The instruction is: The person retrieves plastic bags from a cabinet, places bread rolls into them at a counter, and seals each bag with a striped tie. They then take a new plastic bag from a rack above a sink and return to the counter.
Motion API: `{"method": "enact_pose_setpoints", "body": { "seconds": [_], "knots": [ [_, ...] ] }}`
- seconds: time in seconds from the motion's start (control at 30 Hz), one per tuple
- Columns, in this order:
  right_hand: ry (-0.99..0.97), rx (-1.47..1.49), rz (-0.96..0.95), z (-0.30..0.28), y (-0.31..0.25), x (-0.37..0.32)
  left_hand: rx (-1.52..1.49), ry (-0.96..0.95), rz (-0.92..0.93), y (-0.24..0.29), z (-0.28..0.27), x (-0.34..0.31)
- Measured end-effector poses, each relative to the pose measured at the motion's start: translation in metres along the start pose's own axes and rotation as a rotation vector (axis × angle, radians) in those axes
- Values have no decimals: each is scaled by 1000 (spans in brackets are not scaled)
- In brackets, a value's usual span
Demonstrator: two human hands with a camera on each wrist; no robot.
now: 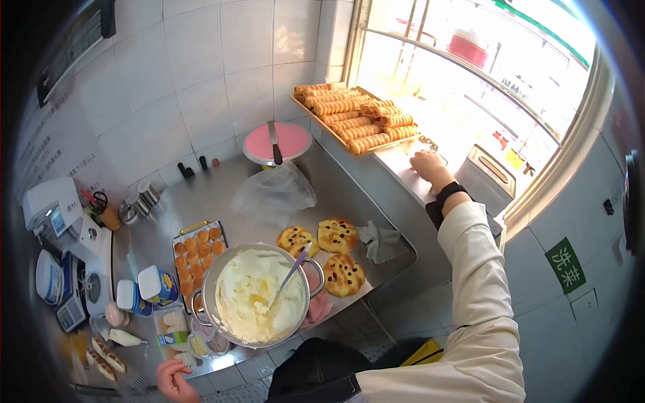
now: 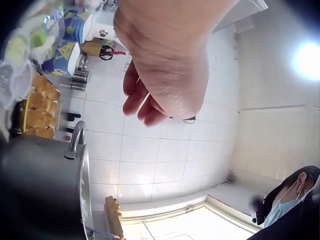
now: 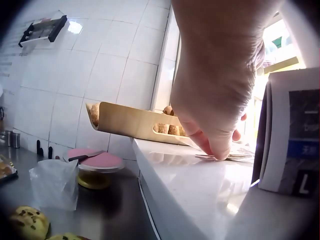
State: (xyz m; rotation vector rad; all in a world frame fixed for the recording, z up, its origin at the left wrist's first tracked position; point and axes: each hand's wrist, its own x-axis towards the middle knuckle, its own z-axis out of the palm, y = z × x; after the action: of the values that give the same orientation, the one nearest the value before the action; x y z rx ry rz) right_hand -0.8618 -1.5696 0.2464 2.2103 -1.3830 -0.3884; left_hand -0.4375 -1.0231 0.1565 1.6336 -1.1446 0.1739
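Note:
My right hand (image 1: 430, 168) reaches to the window sill, beside a tray of rolled pastries (image 1: 363, 121). In the right wrist view its fingertips touch small flat items (image 3: 240, 154) on the white sill (image 3: 185, 185); what they are is unclear. My left hand (image 1: 176, 381) hangs near the counter's front edge, fingers loosely bent and holding nothing, as the left wrist view also shows the hand (image 2: 160, 85). Between the hands stands a metal pot (image 1: 259, 295) of pale creamy mixture with a purple-handled utensil (image 1: 290, 275) in it.
Round breads (image 1: 344, 274), a plastic bag (image 1: 275, 191) and a pink-topped turntable (image 1: 277, 142) with a spatula lie on the steel counter. A tray of small cakes (image 1: 199, 255), tubs (image 1: 158, 285) and a scale stand left. A grey box (image 1: 480, 180) is right of my right hand.

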Motion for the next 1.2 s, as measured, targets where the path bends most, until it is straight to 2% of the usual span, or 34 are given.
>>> {"method": "enact_pose_setpoints", "body": {
  "seconds": [0.1,0.3,0.6,0.67,0.7,0.8,0.83,0.9,0.93,0.97,1.03,1.1,1.17,1.2],
  "knots": [
    [24,-43,-48,-3,1,1,-60,43,-35,-16,8,-14],
    [161,35,-143,-3,6,-8,-79,105,-103,-15,8,-23],
    [302,182,-203,-11,0,-17,-84,79,-88,-18,17,-24],
    [584,267,-248,-10,-3,-16,-82,76,-109,-16,18,-23],
    [582,269,-249,-10,-3,-16,-83,72,-131,-15,19,-23],
    [1017,667,-191,-43,-18,-26,-122,-2,-146,-9,18,-15],
    [1018,667,-193,-58,-26,-32,-122,0,-146,-8,21,-12],
    [778,1362,-2,-93,-50,-53,-230,79,-264,6,34,5],
    [691,1754,-166,-105,-64,-61,-302,10,-222,13,40,17],
    [614,1863,-257,-126,-81,-78,-364,-57,-187,21,47,31],
    [422,2046,-487,-160,-117,-114,-553,-141,-294,53,75,52],
    [283,2155,-729,-174,-154,-135,-610,-338,-303,80,101,67],
    [137,2275,-813,-177,-192,-154,-669,-507,-243,107,122,72],
    [147,2252,-831,-174,-211,-160,-689,-557,-237,120,126,73]
  ]
}}
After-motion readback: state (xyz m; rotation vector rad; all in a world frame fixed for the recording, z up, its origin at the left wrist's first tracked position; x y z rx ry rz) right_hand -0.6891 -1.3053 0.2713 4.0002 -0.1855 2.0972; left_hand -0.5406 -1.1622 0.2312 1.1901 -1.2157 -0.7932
